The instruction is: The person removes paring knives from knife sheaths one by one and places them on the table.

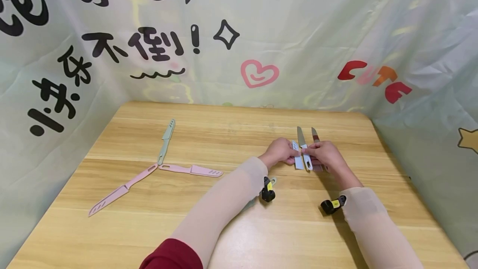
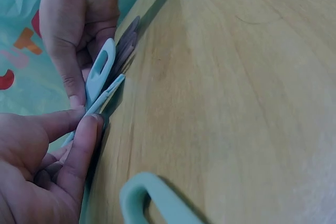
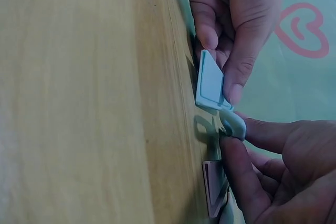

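My left hand (image 1: 279, 151) pinches a light blue blade sheath (image 1: 298, 162) between thumb and fingers. My right hand (image 1: 329, 155) holds a paring knife by its light blue handle (image 1: 307, 160), its bare grey blade (image 1: 301, 136) pointing toward the back of the table. Sheath and knife are side by side, close together; in the right wrist view, the sheath (image 3: 211, 81) overlaps the handle (image 3: 234, 124). Beyond my right hand lies a second knife with a bare, reddish-brown-tinged blade (image 1: 315, 134), its handle mostly hidden. Below that hand a pinkish sheath (image 3: 212, 187) stands near the tabletop.
On the left, a sheathed green knife (image 1: 163, 150) and two sheathed pink knives (image 1: 123, 191) fan out with handle ends meeting. A green handle (image 2: 157, 195) lies near my left wrist, partly under the forearm. Printed cloth (image 1: 306, 40) hangs behind the wooden table (image 1: 239, 128).
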